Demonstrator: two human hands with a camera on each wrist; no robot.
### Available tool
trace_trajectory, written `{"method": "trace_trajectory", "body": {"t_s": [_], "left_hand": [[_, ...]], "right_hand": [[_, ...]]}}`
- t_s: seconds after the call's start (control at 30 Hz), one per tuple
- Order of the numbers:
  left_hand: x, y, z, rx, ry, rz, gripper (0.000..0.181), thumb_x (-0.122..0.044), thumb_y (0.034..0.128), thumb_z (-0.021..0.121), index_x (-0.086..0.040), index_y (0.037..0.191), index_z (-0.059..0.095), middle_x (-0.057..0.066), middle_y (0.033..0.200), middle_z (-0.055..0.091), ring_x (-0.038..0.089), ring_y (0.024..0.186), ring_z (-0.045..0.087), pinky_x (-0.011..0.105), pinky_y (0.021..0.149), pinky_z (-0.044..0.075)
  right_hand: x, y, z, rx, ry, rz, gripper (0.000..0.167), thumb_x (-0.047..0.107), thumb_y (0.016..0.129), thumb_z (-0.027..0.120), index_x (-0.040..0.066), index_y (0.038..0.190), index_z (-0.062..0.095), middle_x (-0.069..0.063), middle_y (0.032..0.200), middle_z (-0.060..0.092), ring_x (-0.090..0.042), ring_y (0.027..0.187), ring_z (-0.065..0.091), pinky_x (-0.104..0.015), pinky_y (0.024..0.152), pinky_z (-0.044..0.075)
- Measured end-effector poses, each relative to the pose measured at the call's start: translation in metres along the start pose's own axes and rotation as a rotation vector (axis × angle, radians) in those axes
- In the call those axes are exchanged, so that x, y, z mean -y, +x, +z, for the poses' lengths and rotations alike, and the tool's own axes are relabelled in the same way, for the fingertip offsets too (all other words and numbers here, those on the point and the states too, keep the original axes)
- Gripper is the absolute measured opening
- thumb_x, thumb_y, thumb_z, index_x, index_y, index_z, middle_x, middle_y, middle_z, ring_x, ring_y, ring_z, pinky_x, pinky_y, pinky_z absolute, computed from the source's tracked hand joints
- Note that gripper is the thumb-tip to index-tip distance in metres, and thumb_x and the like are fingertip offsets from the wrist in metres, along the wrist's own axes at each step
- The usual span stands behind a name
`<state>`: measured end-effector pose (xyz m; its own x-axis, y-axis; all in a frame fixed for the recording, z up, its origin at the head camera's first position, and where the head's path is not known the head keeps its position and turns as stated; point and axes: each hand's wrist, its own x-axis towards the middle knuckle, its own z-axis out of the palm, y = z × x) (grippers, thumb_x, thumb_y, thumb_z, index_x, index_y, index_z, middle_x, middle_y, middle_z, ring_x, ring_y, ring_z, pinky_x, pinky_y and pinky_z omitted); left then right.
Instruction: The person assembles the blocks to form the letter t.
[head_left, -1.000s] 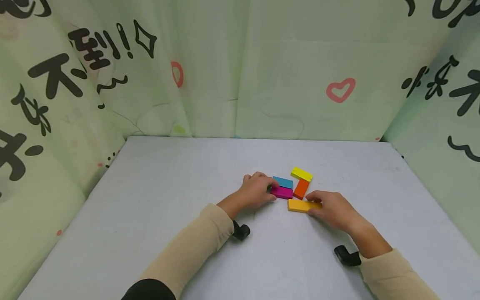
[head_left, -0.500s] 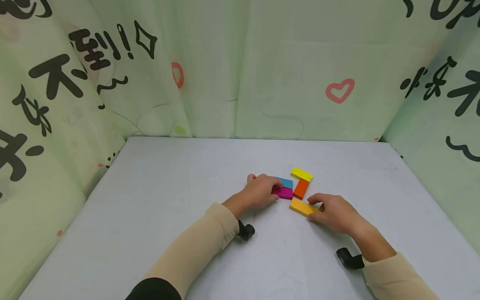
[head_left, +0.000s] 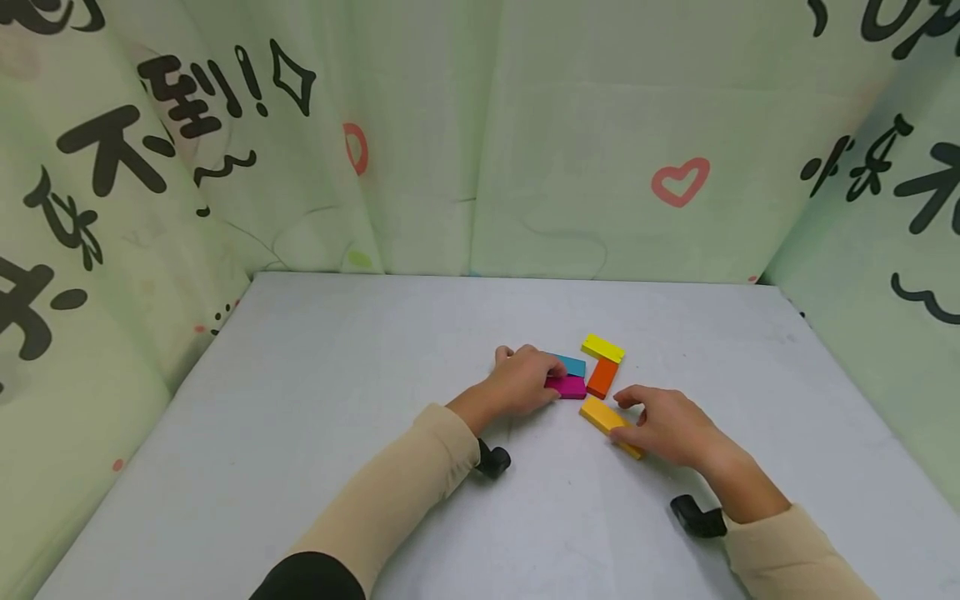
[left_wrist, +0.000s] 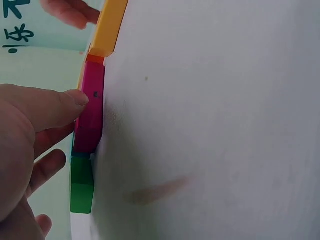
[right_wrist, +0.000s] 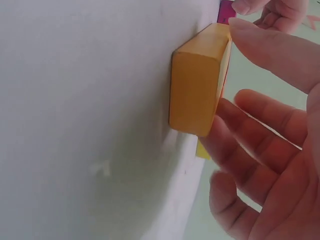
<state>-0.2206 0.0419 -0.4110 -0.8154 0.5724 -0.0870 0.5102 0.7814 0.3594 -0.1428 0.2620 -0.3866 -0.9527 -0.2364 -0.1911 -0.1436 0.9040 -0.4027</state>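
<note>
My left hand (head_left: 519, 383) lies over the left end of a magenta wooden block (head_left: 572, 388) and a blue block (head_left: 575, 367), which sit side by side. Its thumb presses the magenta block's near face in the left wrist view. A green block (left_wrist: 81, 185) shows beside them there; in the head view the hand hides it. My right hand (head_left: 671, 425) holds an amber block (head_left: 597, 412) between thumb and fingers, the block turned diagonally on the table. Right of the magenta block lies an orange block (head_left: 602, 378), touching a yellow block (head_left: 603, 349) behind it.
The blocks lie on a white table (head_left: 360, 358), right of its middle. A pale green printed curtain (head_left: 570, 192) stands behind and along both sides. Black camera mounts (head_left: 699, 517) hang by both wrists.
The amber block has swung from nearly level to diagonal, its near right end coming toward the viewer. My left hand has shifted slightly right. The other visible blocks keep their places.
</note>
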Motion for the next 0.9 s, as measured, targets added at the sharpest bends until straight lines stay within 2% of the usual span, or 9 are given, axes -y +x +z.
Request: {"method": "trace_trajectory", "body": {"t_s": [0.1, 0.23, 0.53, 0.63, 0.73, 0.9], "left_hand": [[-0.0014, 0.0004, -0.0003, 0.007, 0.008, 0.009, 0.033, -0.032, 0.0952, 0.070, -0.023, 0.127, 0.067, -0.012, 0.116, 0.066, 0.013, 0.115, 0.049, 0.044, 0.096, 0.028], [-0.0034, 0.0011, -0.0006, 0.016, 0.009, 0.012, 0.033, -0.031, 0.0961, 0.069, -0.022, 0.128, 0.066, -0.012, 0.116, 0.066, 0.011, 0.109, 0.051, 0.043, 0.095, 0.028], [-0.0048, 0.0041, 0.0008, 0.021, 0.005, 0.023, 0.032, -0.029, 0.0967, 0.069, -0.021, 0.128, 0.066, -0.010, 0.118, 0.066, 0.011, 0.109, 0.055, 0.045, 0.098, 0.028], [-0.0044, 0.0050, 0.0017, 0.026, 0.009, 0.020, 0.032, -0.028, 0.0967, 0.069, -0.021, 0.128, 0.066, -0.010, 0.119, 0.066, 0.011, 0.108, 0.056, 0.044, 0.096, 0.028], [-0.0043, 0.0048, 0.0019, 0.037, 0.010, 0.014, 0.032, -0.029, 0.0968, 0.068, -0.022, 0.128, 0.066, -0.011, 0.119, 0.066, 0.011, 0.108, 0.055, 0.042, 0.093, 0.029], [-0.0041, 0.0029, 0.0006, 0.059, 0.017, 0.006, 0.032, -0.031, 0.0963, 0.069, -0.024, 0.128, 0.066, -0.011, 0.118, 0.066, 0.012, 0.108, 0.055, 0.041, 0.092, 0.030]], "right_hand": [[0.0018, 0.0027, 0.0022, -0.012, 0.044, -0.016, 0.049, 0.029, 0.085, 0.080, 0.001, 0.121, 0.065, -0.007, 0.107, 0.067, -0.016, 0.080, 0.057, -0.031, 0.067, 0.050], [0.0039, 0.0063, 0.0050, -0.019, 0.069, -0.043, 0.040, 0.022, 0.086, 0.079, 0.002, 0.118, 0.065, -0.005, 0.102, 0.067, -0.016, 0.080, 0.058, -0.029, 0.066, 0.050], [0.0050, 0.0097, 0.0062, -0.011, 0.056, -0.053, 0.035, 0.019, 0.087, 0.078, 0.003, 0.116, 0.066, -0.007, 0.107, 0.067, -0.017, 0.083, 0.060, -0.031, 0.070, 0.051], [0.0068, 0.0092, 0.0062, -0.004, 0.054, -0.042, 0.039, 0.022, 0.087, 0.078, 0.003, 0.119, 0.066, -0.010, 0.112, 0.067, -0.018, 0.081, 0.059, -0.034, 0.072, 0.052], [0.0087, 0.0082, 0.0056, 0.002, 0.041, -0.033, 0.046, 0.027, 0.086, 0.079, 0.002, 0.122, 0.065, -0.014, 0.117, 0.066, -0.021, 0.085, 0.059, -0.042, 0.078, 0.053], [0.0098, 0.0064, 0.0069, -0.009, 0.022, -0.034, 0.050, 0.032, 0.085, 0.079, 0.003, 0.123, 0.065, -0.015, 0.119, 0.066, -0.031, 0.101, 0.059, -0.053, 0.089, 0.049]]}}
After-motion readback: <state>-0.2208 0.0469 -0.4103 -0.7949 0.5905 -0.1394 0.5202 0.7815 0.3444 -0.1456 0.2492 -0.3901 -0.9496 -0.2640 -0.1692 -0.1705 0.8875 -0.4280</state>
